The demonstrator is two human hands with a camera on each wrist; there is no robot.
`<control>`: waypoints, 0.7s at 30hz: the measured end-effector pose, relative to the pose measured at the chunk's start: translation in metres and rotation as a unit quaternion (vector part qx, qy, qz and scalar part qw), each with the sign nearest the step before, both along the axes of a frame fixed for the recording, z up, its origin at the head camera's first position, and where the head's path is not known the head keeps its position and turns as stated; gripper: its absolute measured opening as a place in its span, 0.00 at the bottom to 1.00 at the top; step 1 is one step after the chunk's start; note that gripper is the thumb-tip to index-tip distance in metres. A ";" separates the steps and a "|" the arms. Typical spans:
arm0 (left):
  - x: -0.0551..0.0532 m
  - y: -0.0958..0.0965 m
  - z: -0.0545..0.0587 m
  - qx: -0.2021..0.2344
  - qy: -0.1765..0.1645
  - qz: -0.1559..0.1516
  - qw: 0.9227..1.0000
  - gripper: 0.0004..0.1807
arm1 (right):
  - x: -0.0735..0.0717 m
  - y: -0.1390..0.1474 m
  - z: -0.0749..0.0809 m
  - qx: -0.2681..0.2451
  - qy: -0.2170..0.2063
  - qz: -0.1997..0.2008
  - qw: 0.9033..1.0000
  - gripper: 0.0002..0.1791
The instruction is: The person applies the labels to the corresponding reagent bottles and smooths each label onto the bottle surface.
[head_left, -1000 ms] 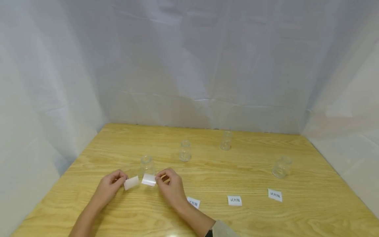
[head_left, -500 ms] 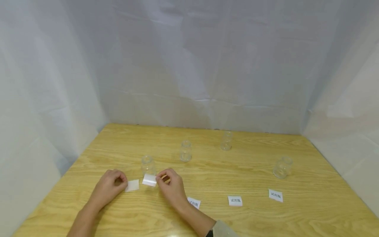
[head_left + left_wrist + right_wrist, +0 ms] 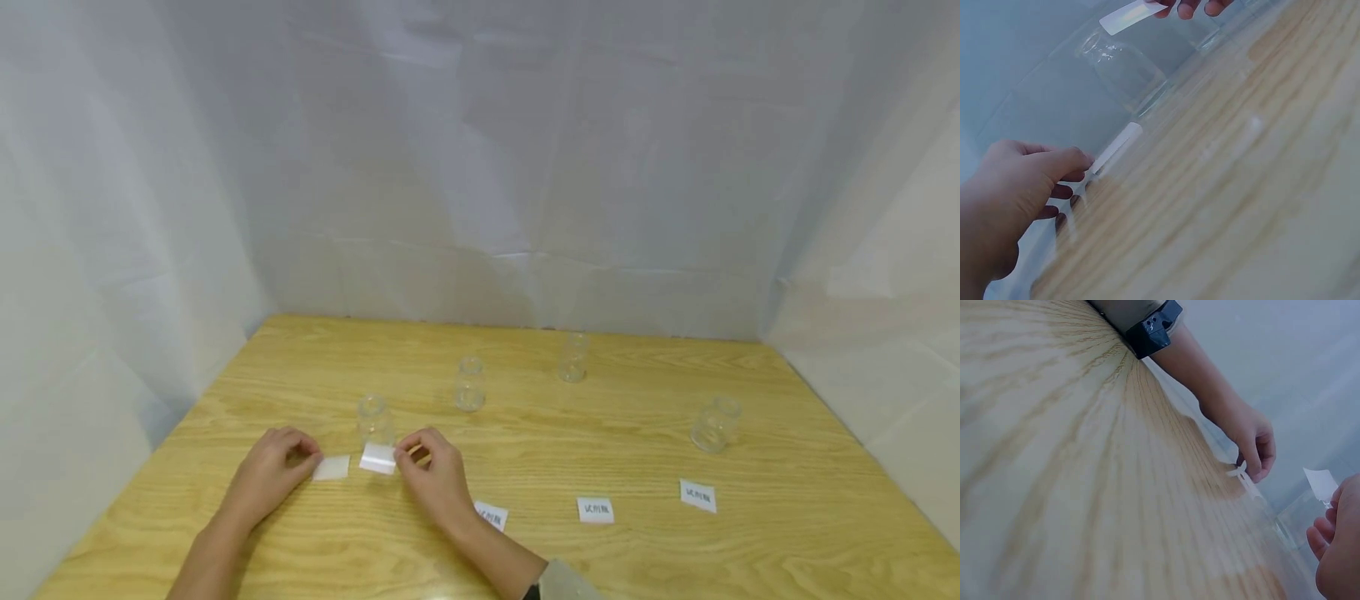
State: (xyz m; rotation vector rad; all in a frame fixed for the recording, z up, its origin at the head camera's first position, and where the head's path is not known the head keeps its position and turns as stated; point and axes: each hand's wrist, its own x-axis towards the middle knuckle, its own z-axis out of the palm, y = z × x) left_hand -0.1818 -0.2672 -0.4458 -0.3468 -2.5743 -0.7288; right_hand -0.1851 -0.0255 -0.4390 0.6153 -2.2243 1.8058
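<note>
Between thumb and finger, my left hand [image 3: 270,475] pinches the edge of a plain off-white paper slip [image 3: 332,467], low against the table. My right hand [image 3: 437,479] holds a small glossy white label [image 3: 377,458] by its right edge, raised above the tabletop and slightly curved. Just behind the two pieces stands a clear glass bottle [image 3: 375,417], its lower part overlapped by the label in the head view. The left wrist view has the slip [image 3: 1117,149] lying nearly flat beside the bottle [image 3: 1127,75], with the label [image 3: 1132,17] higher up.
More clear glass bottles stand farther back, one left of centre [image 3: 470,387], another near the back edge [image 3: 573,360], and one at right [image 3: 715,425]. Printed white labels [image 3: 595,510] lie along the front, one partly behind the right forearm. White sheeting [image 3: 525,167] encloses the wooden table [image 3: 637,567].
My left hand has lowered the paper slip from a tilted, raised position to flat near the tabletop. My right hand and its label have hardly moved.
</note>
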 end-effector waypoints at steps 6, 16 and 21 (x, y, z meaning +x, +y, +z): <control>0.007 0.013 0.008 0.047 0.026 0.009 0.999 0.05 | 0.001 0.000 -0.002 0.001 0.000 0.001 1.000 0.02; 0.019 0.066 0.017 0.089 0.195 -0.110 0.971 0.12 | 0.000 0.001 0.000 0.015 -0.017 -0.013 1.000 0.02; 0.020 0.074 0.017 0.058 0.199 -0.117 0.971 0.13 | 0.000 0.001 0.000 0.008 -0.033 -0.001 0.999 0.02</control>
